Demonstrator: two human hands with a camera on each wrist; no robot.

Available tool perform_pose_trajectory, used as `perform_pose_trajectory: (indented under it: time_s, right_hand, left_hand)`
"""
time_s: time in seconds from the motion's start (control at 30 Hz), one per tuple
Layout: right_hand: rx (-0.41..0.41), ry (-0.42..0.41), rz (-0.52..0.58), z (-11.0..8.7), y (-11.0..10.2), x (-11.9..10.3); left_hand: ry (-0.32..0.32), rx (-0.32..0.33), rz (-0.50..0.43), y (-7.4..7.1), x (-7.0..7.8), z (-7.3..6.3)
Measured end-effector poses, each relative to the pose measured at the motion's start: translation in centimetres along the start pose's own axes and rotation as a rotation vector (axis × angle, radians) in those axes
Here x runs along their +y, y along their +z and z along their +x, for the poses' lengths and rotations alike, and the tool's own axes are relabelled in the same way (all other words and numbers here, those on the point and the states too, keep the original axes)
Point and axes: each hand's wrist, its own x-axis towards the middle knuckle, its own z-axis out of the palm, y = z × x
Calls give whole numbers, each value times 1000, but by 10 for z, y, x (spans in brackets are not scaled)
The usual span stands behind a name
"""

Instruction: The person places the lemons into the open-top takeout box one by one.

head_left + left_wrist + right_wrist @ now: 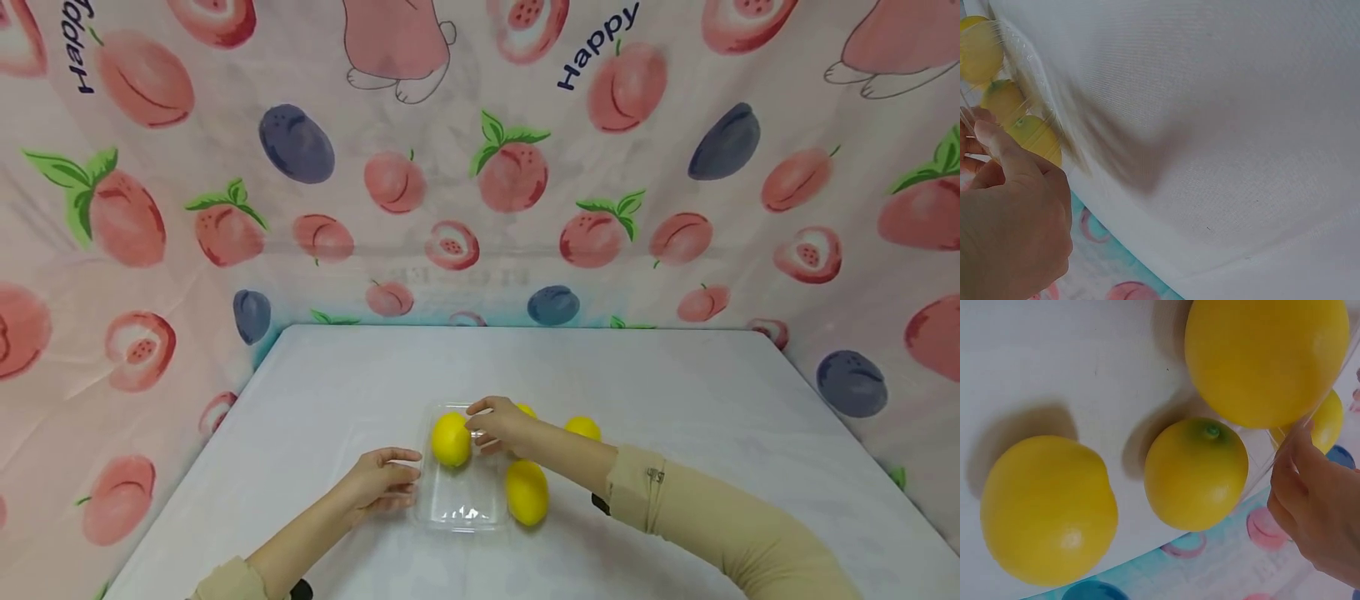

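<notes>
A clear plastic box (461, 500) lies on the white table with one lemon (451, 439) inside, at its far left part. My right hand (501, 425) reaches over the box, loose fingers beside that lemon's right side; whether they touch it is unclear. My left hand (384, 479) is at the box's left edge, fingers loosely extended; the left wrist view has its thumb (997, 140) by the clear wall. Outside the box, to its right, are a near lemon (527, 493), a far right lemon (582, 428) and a lemon (527, 409) partly hidden by my right hand.
A white cloth (337, 375) covers the table. Behind and beside it hangs a fruit-printed curtain (450, 183). In the right wrist view, a large close lemon (1266, 356), a smaller lemon with a green tip (1196, 475) and a left lemon (1049, 511) stand apart on the cloth.
</notes>
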Motion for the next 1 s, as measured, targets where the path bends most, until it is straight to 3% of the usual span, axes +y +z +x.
perform_pose_trajectory:
  time_s: [0.3, 0.57, 0.8, 1.0]
  right_hand:
    - [-95, -61, 39, -14, -29, -3]
    - [-88, -110, 28, -24, -62, 1]
    - [-87, -195, -80, -37, -94, 17]
    - [-50, -218, -96, -48, -112, 29]
  left_hand:
    - [-7, 16, -7, 2, 0, -1]
    - [-13, 18, -3, 2, 0, -1]
    - [-14, -33, -5, 2, -1, -3]
    - [-14, -30, -22, -1, 1, -1]
